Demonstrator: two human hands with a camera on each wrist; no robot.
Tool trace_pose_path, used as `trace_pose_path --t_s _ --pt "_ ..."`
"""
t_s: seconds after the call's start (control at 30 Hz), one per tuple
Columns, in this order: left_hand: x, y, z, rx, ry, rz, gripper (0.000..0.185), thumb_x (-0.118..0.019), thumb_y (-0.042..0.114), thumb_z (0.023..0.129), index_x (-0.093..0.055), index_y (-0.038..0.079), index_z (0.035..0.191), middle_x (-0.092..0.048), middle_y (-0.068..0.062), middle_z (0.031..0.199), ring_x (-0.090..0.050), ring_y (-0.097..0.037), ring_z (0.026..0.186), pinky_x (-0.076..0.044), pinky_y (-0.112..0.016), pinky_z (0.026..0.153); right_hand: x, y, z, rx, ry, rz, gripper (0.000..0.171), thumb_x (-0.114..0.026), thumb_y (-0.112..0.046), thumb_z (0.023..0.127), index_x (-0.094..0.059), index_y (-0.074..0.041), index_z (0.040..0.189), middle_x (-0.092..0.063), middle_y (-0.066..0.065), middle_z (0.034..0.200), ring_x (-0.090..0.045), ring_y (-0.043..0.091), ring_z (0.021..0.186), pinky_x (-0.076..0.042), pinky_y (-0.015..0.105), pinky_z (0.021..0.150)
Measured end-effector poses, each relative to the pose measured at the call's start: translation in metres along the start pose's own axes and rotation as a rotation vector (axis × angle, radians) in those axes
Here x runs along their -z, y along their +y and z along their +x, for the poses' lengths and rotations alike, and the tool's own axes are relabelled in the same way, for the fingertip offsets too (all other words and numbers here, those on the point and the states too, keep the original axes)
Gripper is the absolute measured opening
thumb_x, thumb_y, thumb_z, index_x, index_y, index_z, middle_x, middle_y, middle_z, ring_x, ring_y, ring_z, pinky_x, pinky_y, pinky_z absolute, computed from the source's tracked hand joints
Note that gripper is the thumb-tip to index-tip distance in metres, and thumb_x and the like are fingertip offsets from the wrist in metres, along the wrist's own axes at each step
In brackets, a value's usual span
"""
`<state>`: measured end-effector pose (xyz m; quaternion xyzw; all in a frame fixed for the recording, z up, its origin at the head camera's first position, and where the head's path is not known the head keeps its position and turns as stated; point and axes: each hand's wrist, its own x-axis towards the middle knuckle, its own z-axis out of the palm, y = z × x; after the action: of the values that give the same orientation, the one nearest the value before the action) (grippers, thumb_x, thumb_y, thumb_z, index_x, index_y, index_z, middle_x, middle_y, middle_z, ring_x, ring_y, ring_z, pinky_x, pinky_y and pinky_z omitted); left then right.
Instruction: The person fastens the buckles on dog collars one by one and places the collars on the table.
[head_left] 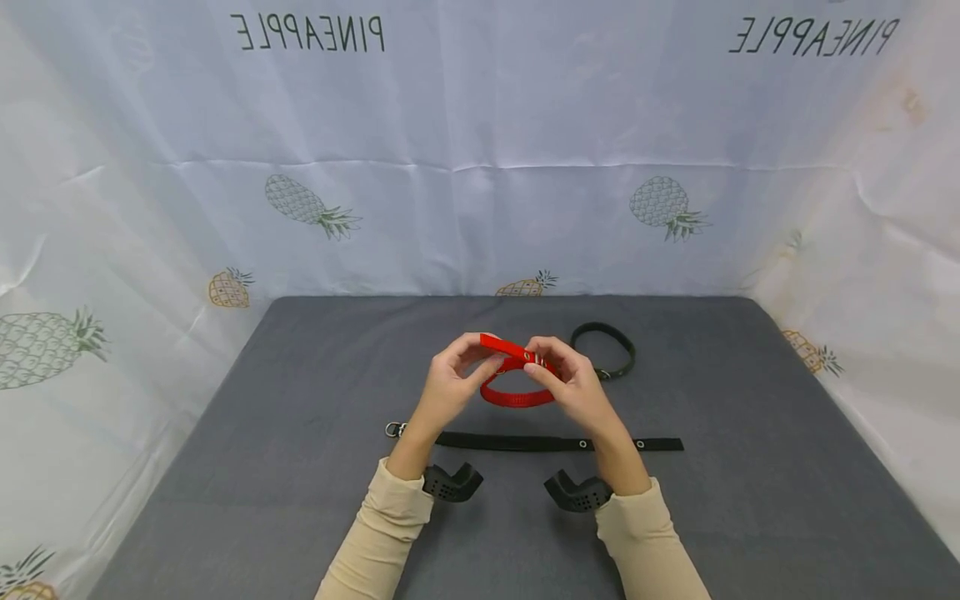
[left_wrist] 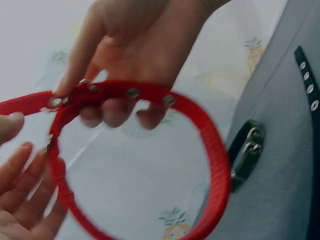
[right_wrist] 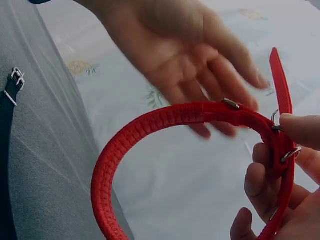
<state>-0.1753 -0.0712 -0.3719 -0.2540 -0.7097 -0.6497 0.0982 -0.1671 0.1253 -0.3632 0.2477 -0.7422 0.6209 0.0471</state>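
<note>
A red buckled collar [head_left: 517, 400], looped into a ring with eyelets along its strap, is held up above the grey table. My right hand [head_left: 573, 379] pinches it at the metal buckle [right_wrist: 287, 155], thumb on the strap. The free strap end [right_wrist: 281, 80] points out past the buckle. Beside that end is my left hand [head_left: 453, 379], thumb and fingers spread apart. In the right wrist view its fingers [right_wrist: 227, 90] hang loosely next to the loop, the thumb just off the strap tip.
A black collar [head_left: 510, 442] lies stretched straight across the table [head_left: 262, 467], in front of the red one and partly behind my forearms. Another black collar [head_left: 632, 350], closed into a loop, lies behind my right hand. White pineapple-print cloth [head_left: 480, 225] hangs around the table.
</note>
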Motion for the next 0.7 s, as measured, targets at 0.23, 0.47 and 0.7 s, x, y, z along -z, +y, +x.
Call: trace_pose_path --t_s 0.23,0.47,0.7 --pt "-0.014 0.001 -0.003 0.159 -0.068 0.020 0.023 -0.060 0.010 0.094 -0.062 -0.004 0.112 -0.065 -0.027 0.096 -0.060 -0.004 0.077 -0.054 -0.023 0.077 -0.003 0.002 0.000 0.024 -0.005 0.025 0.022 -0.057 -0.005 0.095 -0.055 0.007 0.112 -0.057 -0.006 0.093 -0.055 0.007 0.084 -0.052 0.019 0.081" --pt "-0.019 0.002 -0.004 0.166 -0.074 -0.073 0.023 -0.059 0.008 0.095 -0.059 -0.008 0.112 -0.061 -0.031 0.104 -0.054 -0.001 0.076 -0.049 -0.017 0.073 -0.005 0.001 -0.001 0.009 0.019 0.054 0.021 -0.055 -0.001 0.094 -0.053 0.008 0.113 -0.053 -0.012 0.090 -0.051 0.007 0.082 -0.049 0.017 0.079" --pt "-0.021 0.004 -0.005 0.160 -0.044 -0.099 0.020 -0.058 0.005 0.094 -0.058 -0.009 0.108 -0.059 -0.030 0.096 -0.052 -0.002 0.073 -0.047 -0.017 0.068 -0.008 0.001 -0.001 -0.048 0.034 0.071 0.022 -0.054 -0.005 0.096 -0.053 0.005 0.115 -0.053 -0.012 0.091 -0.051 0.007 0.083 -0.048 0.019 0.081"
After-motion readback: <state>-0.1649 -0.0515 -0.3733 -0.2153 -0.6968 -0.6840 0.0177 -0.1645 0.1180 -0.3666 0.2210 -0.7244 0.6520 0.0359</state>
